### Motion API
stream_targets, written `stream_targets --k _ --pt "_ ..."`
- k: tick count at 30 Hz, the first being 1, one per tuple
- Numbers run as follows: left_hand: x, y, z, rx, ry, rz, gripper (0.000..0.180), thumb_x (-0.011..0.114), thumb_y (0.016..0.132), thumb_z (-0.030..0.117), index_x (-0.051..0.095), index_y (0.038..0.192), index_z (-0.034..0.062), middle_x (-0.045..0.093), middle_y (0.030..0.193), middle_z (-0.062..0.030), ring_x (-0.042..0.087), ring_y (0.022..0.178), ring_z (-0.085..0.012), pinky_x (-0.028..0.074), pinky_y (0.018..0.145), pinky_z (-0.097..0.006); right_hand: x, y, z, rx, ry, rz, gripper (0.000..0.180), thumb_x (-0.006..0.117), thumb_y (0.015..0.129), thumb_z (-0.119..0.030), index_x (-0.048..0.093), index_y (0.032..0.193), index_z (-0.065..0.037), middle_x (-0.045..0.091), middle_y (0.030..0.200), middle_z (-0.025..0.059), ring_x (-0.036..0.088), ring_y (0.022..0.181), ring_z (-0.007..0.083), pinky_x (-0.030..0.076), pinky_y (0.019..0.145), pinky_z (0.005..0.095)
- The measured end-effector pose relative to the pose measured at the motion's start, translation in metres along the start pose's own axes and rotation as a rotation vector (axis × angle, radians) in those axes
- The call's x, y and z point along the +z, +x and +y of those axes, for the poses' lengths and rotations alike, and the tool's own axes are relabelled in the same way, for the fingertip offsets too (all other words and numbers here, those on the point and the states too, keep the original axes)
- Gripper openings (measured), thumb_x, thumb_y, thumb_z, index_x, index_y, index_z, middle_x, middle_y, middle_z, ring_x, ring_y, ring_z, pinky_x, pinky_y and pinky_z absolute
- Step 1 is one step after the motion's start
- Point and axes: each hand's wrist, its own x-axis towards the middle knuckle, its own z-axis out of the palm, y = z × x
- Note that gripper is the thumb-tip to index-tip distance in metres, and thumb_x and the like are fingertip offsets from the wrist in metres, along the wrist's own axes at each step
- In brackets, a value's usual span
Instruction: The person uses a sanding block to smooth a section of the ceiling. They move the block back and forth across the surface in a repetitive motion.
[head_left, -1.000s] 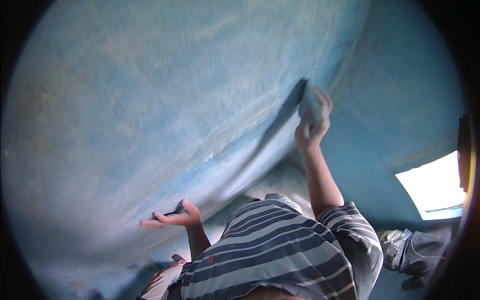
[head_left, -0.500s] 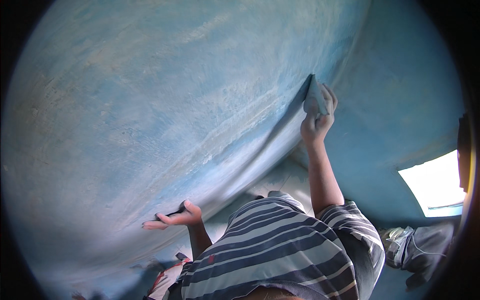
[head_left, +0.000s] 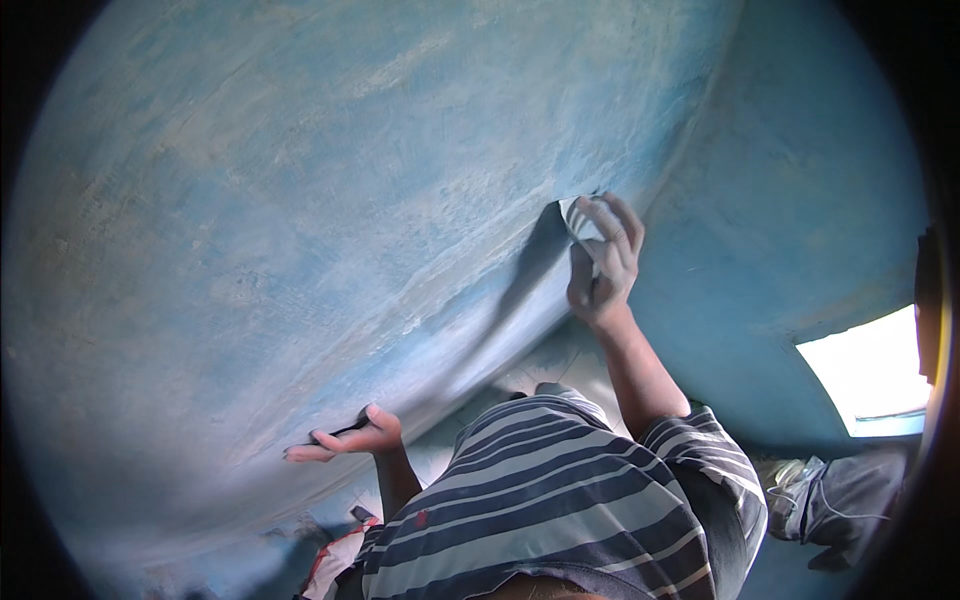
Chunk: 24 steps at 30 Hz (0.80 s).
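Blue plaster wall (head_left: 330,200): I'd keep my right hand (head_left: 600,265), gripping the folded sandpaper (head_left: 580,222), flat against it, left hand (head_left: 345,440) spread open bracing.

- No labels, signs or screens in view.
- One possible package: a crumpled white-and-red wrapper (head_left: 335,560) at the bottom edge, left of centre, beside the striped shirt (head_left: 545,510). Mostly hidden; shape unclear, cannot tell whether it is packaging or cloth.
- Bright white rectangle (head_left: 870,372) at the right rim is an opening letting in light, not a screen.
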Motion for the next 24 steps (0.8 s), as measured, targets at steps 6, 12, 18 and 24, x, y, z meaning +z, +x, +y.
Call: stream_targets --k 6,12,18,24 --pt "0.001 0.001 0.001 0.028 -0.018 0.011 0.084 0.053 0.093 0.043 0.020 0.153 -0.0065 -0.005 0.163 -0.0366 -0.008 0.151 -0.0541 -0.003 0.113 -0.073 0.003 0.005 0.004 0.179 -0.139 0.103 0.026 0.059 0.091 0.009 0.065 0.115 0.002 0.067 0.126 0.0186 0.056 0.125 0.0420 0.042 0.107 0.0496" --pt "0.001 0.001 -0.001 0.042 -0.028 0.024 0.084 0.053 0.093 0.041 0.020 0.152 -0.0072 -0.005 0.163 -0.0372 -0.009 0.151 -0.0539 -0.002 0.113 -0.073 0.001 0.003 0.029 0.053 -0.203 0.092 0.025 0.059 0.088 0.009 0.065 0.112 0.004 0.067 0.126 0.0194 0.057 0.123 0.0434 0.044 0.104 0.0496" --pt "0.005 -0.004 -0.004 0.015 -0.059 0.036 0.084 0.051 0.093 0.043 0.020 0.153 -0.0056 -0.006 0.163 -0.0377 -0.009 0.152 -0.0536 -0.002 0.114 -0.072 0.005 -0.006 0.018 -0.118 -0.070 0.051 0.026 0.056 0.091 0.006 0.066 0.115 0.004 0.067 0.126 0.0178 0.057 0.121 0.0407 0.045 0.104 0.0469" --pt "0.003 -0.003 -0.003 0.028 -0.036 0.020 0.083 0.050 0.095 0.045 0.020 0.153 -0.0068 -0.007 0.163 -0.0372 -0.009 0.152 -0.0531 -0.001 0.115 -0.070 -0.001 0.001 0.015 0.013 -0.103 0.065 0.029 0.056 0.088 0.008 0.062 0.116 0.005 0.067 0.123 0.0224 0.058 0.119 0.0448 0.046 0.101 0.0497"
